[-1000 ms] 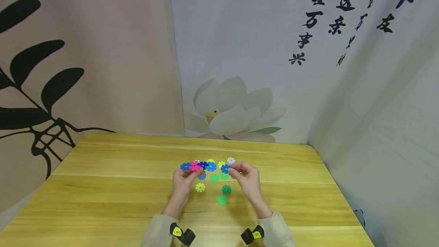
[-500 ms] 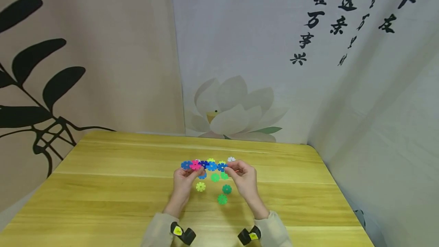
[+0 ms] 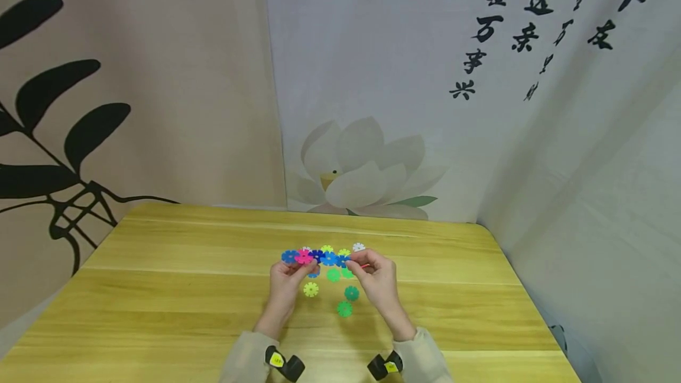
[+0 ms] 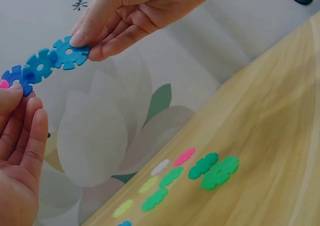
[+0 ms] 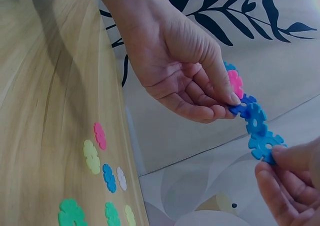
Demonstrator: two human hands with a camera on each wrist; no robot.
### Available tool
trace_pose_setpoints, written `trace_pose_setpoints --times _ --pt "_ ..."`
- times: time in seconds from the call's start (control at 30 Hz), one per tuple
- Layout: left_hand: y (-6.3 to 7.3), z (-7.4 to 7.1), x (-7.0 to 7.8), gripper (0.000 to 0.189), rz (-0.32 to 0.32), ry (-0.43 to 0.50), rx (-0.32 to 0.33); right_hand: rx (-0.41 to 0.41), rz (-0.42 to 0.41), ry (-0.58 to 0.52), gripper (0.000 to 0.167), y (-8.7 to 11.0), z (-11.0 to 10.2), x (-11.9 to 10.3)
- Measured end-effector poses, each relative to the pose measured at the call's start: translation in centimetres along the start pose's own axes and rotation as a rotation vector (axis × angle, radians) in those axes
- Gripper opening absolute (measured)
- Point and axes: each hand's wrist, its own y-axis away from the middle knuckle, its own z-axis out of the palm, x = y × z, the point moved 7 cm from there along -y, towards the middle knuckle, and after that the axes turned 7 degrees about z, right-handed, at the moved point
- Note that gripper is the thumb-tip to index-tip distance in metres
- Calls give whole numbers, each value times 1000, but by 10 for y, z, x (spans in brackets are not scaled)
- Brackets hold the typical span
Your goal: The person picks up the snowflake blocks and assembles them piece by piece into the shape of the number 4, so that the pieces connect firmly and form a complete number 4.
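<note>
A row of notched flower-shaped plastic discs is held up between both hands above the table. From the left it runs blue [image 3: 289,256], pink [image 3: 304,257], dark blue [image 5: 244,107], blue [image 5: 256,119], then another blue disc [image 4: 69,52] at the right end. My left hand [image 3: 285,286] pinches the row at the dark blue disc, thumb in front. My right hand [image 3: 380,280] pinches the right-end blue disc between thumb and fingers. In both wrist views that end disc meets its blue neighbour edge to edge, slightly turned to it.
Loose discs lie on the wooden table [image 3: 186,288] under and behind the hands: yellow [image 3: 311,289], green [image 3: 344,309], dark green [image 3: 352,293], white [image 3: 359,247], pink [image 4: 185,157] and others. A printed curtain [image 3: 372,75] hangs behind the table's far edge.
My right hand has moved left, bringing its blue disc from apart up against the end of the row. The left hand has stayed nearly still, holding the row.
</note>
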Motion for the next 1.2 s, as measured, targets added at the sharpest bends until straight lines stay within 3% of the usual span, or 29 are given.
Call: trace_pose_setpoints --times 0.43,0.67,0.93,1.2 --pt "2 2 1 34 57 55 -22 -42 10 13 5 -4 3 -6" --pt "1 2 6 29 111 50 -43 -59 41 5 8 -5 4 -3" --pt "1 4 6 30 108 79 -47 -88 -21 -1 8 -3 6 -7" --pt "1 8 5 26 73 52 -45 -66 59 22 5 -10 -2 -5"
